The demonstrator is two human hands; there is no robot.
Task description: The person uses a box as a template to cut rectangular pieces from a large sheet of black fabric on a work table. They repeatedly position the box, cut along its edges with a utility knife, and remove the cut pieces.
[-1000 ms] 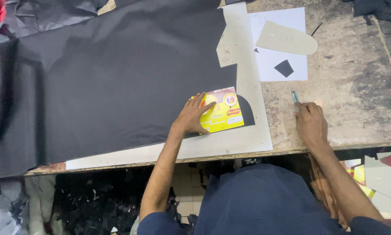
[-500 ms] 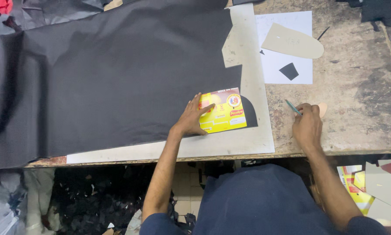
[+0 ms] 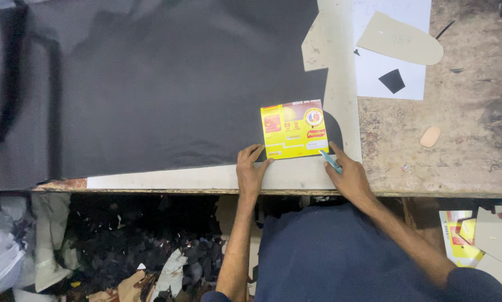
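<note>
A yellow and dark red printed card [image 3: 294, 130] lies flat on the right end of a large black sheet [image 3: 167, 89]. My left hand [image 3: 252, 172] presses on the card's lower left corner with spread fingers. My right hand [image 3: 347, 174] grips a thin blue-handled tool [image 3: 330, 161], whose tip rests at the card's lower right corner. Both hands sit near the front edge of the pale cutting board [image 3: 217, 178] under the sheet.
To the right on the worn wooden bench [image 3: 457, 151] lie a white paper [image 3: 390, 78], a beige shoe-shaped pattern [image 3: 399, 46], a small black cut piece [image 3: 392, 80] and a small pinkish oval [image 3: 430, 136]. Black scraps [image 3: 150, 257] pile on the floor below.
My right hand has moved left from the bare bench to the card's lower right corner with the tool. My left hand has slid from the card's left side to its lower left corner.
</note>
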